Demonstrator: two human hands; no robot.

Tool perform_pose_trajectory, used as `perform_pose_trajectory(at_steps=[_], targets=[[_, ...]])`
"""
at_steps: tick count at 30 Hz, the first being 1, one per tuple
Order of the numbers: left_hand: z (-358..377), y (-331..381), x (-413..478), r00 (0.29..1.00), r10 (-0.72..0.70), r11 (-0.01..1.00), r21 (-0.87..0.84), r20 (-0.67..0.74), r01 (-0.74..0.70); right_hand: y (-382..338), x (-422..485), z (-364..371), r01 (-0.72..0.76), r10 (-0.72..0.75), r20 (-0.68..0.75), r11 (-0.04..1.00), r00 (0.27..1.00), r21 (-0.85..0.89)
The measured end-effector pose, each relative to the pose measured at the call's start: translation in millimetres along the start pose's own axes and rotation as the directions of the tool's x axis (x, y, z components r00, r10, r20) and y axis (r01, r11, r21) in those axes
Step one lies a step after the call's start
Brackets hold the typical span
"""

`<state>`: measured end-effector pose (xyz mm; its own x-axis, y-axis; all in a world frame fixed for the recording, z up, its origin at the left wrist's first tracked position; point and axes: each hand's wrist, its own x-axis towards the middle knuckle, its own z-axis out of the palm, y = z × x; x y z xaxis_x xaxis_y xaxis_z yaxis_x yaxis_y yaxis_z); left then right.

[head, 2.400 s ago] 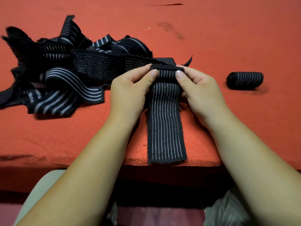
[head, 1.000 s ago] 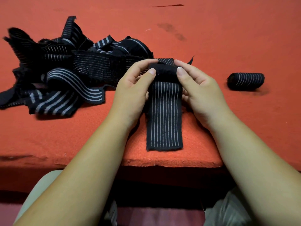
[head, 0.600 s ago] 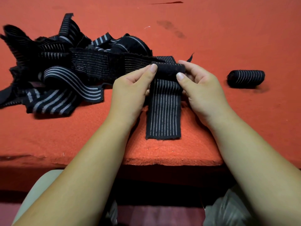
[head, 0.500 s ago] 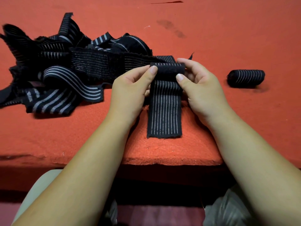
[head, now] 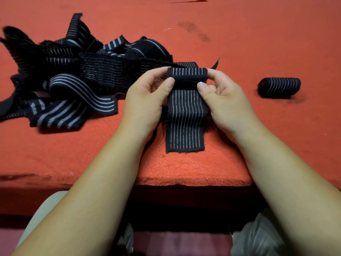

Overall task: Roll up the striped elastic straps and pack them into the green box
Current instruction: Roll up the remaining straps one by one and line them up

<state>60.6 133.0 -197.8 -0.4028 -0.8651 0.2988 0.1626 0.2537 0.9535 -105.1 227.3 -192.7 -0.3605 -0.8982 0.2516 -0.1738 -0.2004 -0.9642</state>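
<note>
A: How far along?
B: One roll done, lying right on the table. Left grip and right grip both pinch a partly rolled strap at centre; the pile at left waits. Green box unseen.

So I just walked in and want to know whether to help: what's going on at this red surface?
A person is rolling up a striped strap on the red surface. The left hand and right hand pinch its rolled end from either side, while the unrolled tail lies flat, pointing toward the near edge. One finished roll lies to the right, and a pile of loose straps sits on the left. No green box is in view.
</note>
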Motion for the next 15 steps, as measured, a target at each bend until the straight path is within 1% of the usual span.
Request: perform_pose_trajectory(at_steps=[4,7,11,15], targets=[[-1.4,3.1,0.1,1.000,0.028,0.999,0.036,-0.004,-0.028,-1.4,-1.2,2.0,-0.020,0.020,0.015,1.000,1.000,0.017],[-0.5,4.1,-0.1,0.999,0.048,0.997,0.060,0.009,-0.048,-2.1,-1.6,2.1,-0.036,0.036,-0.010,0.999,0.999,0.035],[1.7,5.6,-1.6,0.999,0.016,0.999,0.037,0.051,-0.017,-0.5,-0.2,-1.7,-0.034,0.034,-0.033,0.999,0.999,0.017],[3.0,7.0,-2.6,0.999,-0.013,1.000,0.021,0.053,0.012,-1.0,-0.7,-2.2,-0.035,0.037,-0.032,0.998,0.999,0.055]])
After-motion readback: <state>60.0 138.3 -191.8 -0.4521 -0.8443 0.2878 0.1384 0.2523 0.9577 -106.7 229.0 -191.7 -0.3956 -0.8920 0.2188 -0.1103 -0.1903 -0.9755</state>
